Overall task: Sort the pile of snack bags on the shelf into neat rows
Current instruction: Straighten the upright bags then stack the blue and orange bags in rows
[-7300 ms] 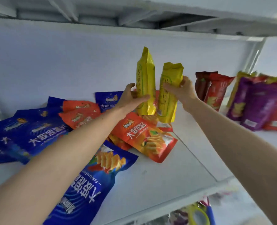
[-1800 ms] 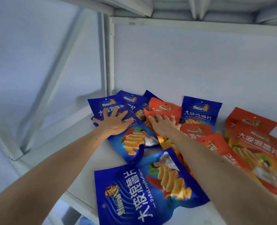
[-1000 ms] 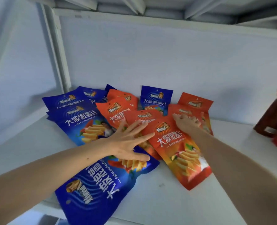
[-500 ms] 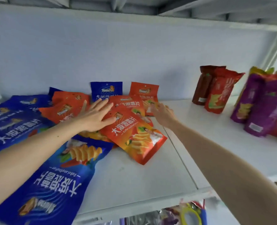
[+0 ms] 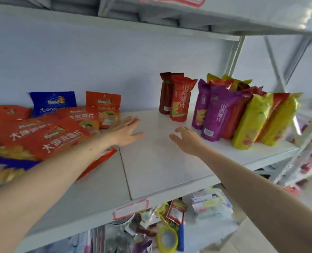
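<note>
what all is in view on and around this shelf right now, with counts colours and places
orange snack bags: several, exact count unclear, orange-red, lying overlapped at shelf left
blue snack bag: one upright against back wall, left; more blue at far left edge
red tall bags: two, dark red and bright red, standing at centre back
purple tall bags: at least two, standing right of the red pair
yellow tall bags: at least two, standing at shelf right
shelf: one, white
label holder: one, red-edged, on shelf front edge
lower shelf goods: mixed packets, blurred
left hand: open, empty, beside orange pile
right hand: open, empty, near purple bags
</note>
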`<state>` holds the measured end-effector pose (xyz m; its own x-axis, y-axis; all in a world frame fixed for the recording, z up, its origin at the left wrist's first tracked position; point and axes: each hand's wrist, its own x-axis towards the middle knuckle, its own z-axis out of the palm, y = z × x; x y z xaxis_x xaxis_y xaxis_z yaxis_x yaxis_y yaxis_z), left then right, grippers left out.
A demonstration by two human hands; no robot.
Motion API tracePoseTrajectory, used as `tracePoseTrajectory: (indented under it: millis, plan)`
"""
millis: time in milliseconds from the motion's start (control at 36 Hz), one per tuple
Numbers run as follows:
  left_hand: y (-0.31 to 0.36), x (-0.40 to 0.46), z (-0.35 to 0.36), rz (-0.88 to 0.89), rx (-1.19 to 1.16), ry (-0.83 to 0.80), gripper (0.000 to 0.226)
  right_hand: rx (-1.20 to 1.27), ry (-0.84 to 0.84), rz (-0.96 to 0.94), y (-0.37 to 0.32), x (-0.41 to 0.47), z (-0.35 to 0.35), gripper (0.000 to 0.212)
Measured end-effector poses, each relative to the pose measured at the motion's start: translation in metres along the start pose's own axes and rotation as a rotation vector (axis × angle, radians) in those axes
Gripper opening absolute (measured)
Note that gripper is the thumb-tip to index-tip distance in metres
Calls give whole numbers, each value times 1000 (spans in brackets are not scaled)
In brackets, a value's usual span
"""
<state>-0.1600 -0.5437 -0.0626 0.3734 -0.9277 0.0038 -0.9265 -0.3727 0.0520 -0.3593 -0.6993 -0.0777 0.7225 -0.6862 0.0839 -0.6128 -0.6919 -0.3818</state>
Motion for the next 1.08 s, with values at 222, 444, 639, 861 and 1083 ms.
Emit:
tracePoseTrajectory:
  millis: [222,444,639,861,1083]
  plan:
    - [59,40,14,28,31,-36,75,-48,35,-87,65,-20,-30,52]
    - [101,81,-9,147,77,-6,75,-114,208,-246,77,-16,-79,37]
    - [123,122,-41,233,80,153,78,-268,418,-316,73,2,-132,36]
    - [156,175,-87,352,78,344,95,-634,288,-104,80,35,-195,66]
    - [185,216,-98,380,291,407,81,-739,173,-152,92,61,-203,58]
